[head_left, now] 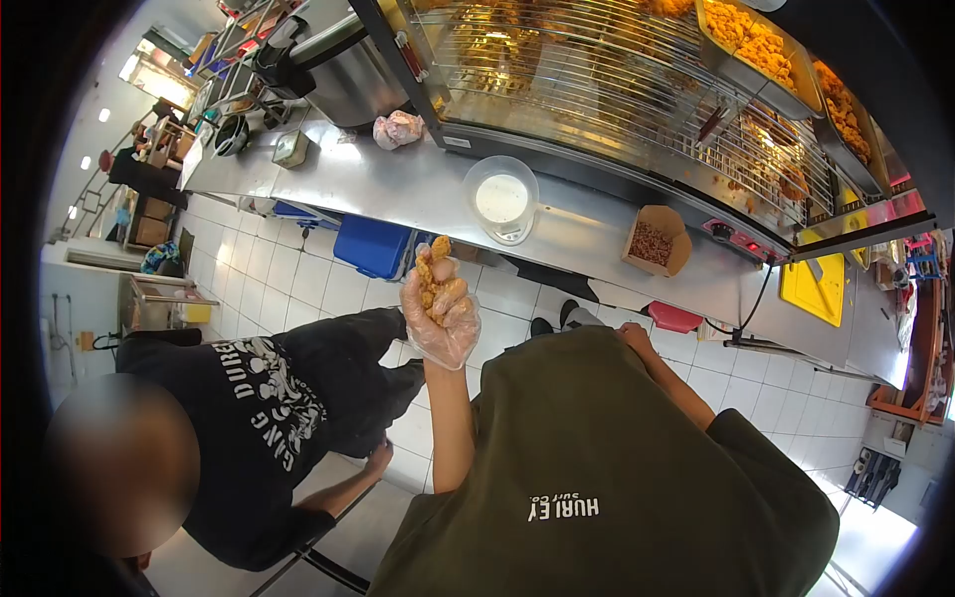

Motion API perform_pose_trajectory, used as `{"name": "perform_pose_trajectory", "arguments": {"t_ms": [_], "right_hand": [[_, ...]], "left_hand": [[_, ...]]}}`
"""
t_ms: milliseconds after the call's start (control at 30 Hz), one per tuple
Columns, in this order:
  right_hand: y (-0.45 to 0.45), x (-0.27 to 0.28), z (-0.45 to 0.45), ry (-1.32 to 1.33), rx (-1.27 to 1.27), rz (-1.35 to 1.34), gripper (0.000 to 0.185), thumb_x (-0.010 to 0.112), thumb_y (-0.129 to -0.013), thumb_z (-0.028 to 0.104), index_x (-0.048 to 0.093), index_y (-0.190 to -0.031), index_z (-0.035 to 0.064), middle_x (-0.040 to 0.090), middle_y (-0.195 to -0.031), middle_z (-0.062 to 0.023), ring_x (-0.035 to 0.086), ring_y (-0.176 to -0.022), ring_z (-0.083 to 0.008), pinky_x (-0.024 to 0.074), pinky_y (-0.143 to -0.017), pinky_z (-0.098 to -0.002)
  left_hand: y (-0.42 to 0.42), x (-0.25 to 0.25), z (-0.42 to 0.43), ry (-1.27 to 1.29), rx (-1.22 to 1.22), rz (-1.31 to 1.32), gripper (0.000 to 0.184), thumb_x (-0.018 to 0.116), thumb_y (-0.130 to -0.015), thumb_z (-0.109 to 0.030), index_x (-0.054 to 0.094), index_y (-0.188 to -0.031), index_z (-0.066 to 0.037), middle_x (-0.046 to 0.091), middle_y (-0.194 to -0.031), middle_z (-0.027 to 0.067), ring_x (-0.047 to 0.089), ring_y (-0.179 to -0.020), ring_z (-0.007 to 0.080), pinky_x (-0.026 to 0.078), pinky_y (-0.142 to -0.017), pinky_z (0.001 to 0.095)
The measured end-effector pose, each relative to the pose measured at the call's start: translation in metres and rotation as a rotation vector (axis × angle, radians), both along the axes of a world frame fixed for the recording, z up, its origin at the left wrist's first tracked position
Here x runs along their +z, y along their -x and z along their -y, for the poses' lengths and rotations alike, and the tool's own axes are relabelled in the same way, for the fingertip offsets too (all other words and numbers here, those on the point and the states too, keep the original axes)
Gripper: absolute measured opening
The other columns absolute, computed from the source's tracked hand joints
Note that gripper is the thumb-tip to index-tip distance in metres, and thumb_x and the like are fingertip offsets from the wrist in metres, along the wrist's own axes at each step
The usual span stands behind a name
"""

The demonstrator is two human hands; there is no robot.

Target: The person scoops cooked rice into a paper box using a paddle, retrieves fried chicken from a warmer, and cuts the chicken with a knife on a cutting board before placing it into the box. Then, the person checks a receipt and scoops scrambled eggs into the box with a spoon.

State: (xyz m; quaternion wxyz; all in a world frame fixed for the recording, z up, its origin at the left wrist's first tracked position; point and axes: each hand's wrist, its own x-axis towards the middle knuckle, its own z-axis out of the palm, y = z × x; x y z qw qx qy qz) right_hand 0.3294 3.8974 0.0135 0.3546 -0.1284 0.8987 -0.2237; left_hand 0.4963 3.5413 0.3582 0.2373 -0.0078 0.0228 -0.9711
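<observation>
My left hand (442, 306), in a clear plastic glove, is raised in front of the counter with its fingers closed around golden fried pieces (429, 272). One piece sticks out above the fingers. My right hand (634, 335) is bare and low by the counter's front edge, its fingers curled; whether anything is in them is hidden. Beyond the gloved hand, a round clear bowl with a white inside (500, 197) sits on the steel counter (398, 189). A cardboard box (679, 248) holding small reddish-brown bits (652, 243) stands farther right.
A lit display cabinet (597, 159) with wire racks and trays of fried food (756, 45) runs behind the counter. A crumpled bag (398, 129) lies left, a yellow board (813, 291) with a knife right. Another person (269, 398) in black stands at left; a blue bin (371, 246) is below.
</observation>
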Motion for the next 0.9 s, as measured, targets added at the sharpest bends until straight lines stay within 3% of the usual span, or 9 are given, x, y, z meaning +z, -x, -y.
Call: {"name": "perform_pose_trajectory", "arguments": {"t_ms": [100,267,400,467,533,600,700,800,900], "right_hand": [[0.0,0.002,0.0,0.004,0.008,0.005,0.038,0.062,-0.079,0.038,0.073,-0.09,0.004,0.07,-0.096,-0.0221,0.068,-0.093,-0.039,0.0542,-0.083,-0.0459],[0.019,0.016,0.033,0.145,0.328,-0.188,0.034,0.058,-0.086,0.035,0.069,-0.088,0.0025,0.068,-0.094,-0.0223,0.065,-0.088,-0.0422,0.0523,-0.079,-0.0482],[0.032,0.137,0.154,0.495,0.283,-0.182,0.024,0.06,-0.089,0.026,0.066,-0.09,0.0034,0.065,-0.074,-0.0161,0.064,-0.071,-0.0329,0.0495,-0.066,-0.0403],[0.043,0.153,0.207,0.518,0.14,-0.11,0.019,0.059,-0.089,0.021,0.066,-0.093,0.0038,0.065,-0.074,-0.0125,0.064,-0.067,-0.0252,0.0501,-0.064,-0.0386],[0.066,0.137,0.249,0.439,0.067,-0.333,0.019,0.056,-0.091,0.017,0.066,-0.101,0.0043,0.067,-0.079,-0.0093,0.064,-0.065,-0.0194,0.0507,-0.062,-0.0351],[0.1,0.109,0.275,0.555,-0.027,-0.233,0.027,0.051,-0.091,0.011,0.065,-0.113,0.0057,0.07,-0.096,-0.0079,0.066,-0.069,-0.0171,0.0524,-0.061,-0.0326],[0.122,0.136,0.3,0.682,-0.229,0.2,0.038,0.047,-0.089,0.007,0.06,-0.125,0.0064,0.069,-0.112,-0.0075,0.066,-0.069,-0.0176,0.0537,-0.058,-0.0323],[0.144,0.129,0.314,0.713,-0.061,0.348,0.043,0.046,-0.087,0.008,0.06,-0.128,0.0067,0.065,-0.124,-0.0101,0.069,-0.071,-0.0198,0.0558,-0.055,-0.0349],[0.147,0.137,0.319,0.695,-0.074,0.378,0.045,0.046,-0.086,0.007,0.059,-0.129,0.0065,0.067,-0.117,-0.0112,0.069,-0.068,-0.0205,0.0546,-0.053,-0.0334]], "left_hand": [[0.001,0.001,0.0,-0.008,-0.008,-0.014,0.026,0.052,-0.101,-0.024,0.053,-0.124,-0.011,0.048,-0.093,0.0045,0.043,-0.057,0.0079,0.035,-0.045,0.0203],[0.002,0.0,0.003,0.0,-0.007,-0.001,0.028,0.053,-0.1,-0.024,0.053,-0.124,-0.01,0.048,-0.093,0.0045,0.043,-0.057,0.0083,0.034,-0.044,0.02],[0.002,-0.002,0.001,0.012,0.012,0.045,0.028,0.053,-0.1,-0.024,0.054,-0.124,-0.009,0.048,-0.093,0.0046,0.044,-0.057,0.0083,0.034,-0.043,0.0197],[0.003,-0.002,0.001,-0.004,0.003,0.041,0.028,0.054,-0.1,-0.024,0.055,-0.124,-0.009,0.048,-0.093,0.0046,0.044,-0.057,0.0082,0.034,-0.043,0.0197],[0.0,0.001,0.0,-0.004,0.006,0.039,0.028,0.054,-0.1,-0.024,0.055,-0.124,-0.009,0.048,-0.093,0.0047,0.044,-0.057,0.0083,0.034,-0.043,0.0197],[-0.001,0.004,-0.002,0.01,0.016,0.028,0.028,0.053,-0.1,-0.023,0.055,-0.124,-0.009,0.048,-0.093,0.0049,0.044,-0.058,0.0086,0.034,-0.043,0.0196],[-0.01,0.008,-0.005,0.013,0.074,0.068,0.028,0.053,-0.1,-0.023,0.055,-0.124,-0.008,0.048,-0.093,0.005,0.045,-0.058,0.0091,0.033,-0.043,0.0193],[-0.02,0.005,-0.006,-0.002,0.106,0.096,0.027,0.053,-0.1,-0.022,0.055,-0.123,-0.008,0.047,-0.093,0.0052,0.045,-0.058,0.0095,0.033,-0.043,0.0191],[-0.029,0.003,-0.005,0.008,0.133,0.119,0.027,0.053,-0.1,-0.022,0.055,-0.123,-0.008,0.047,-0.093,0.0053,0.045,-0.058,0.0094,0.033,-0.043,0.0194]]}}
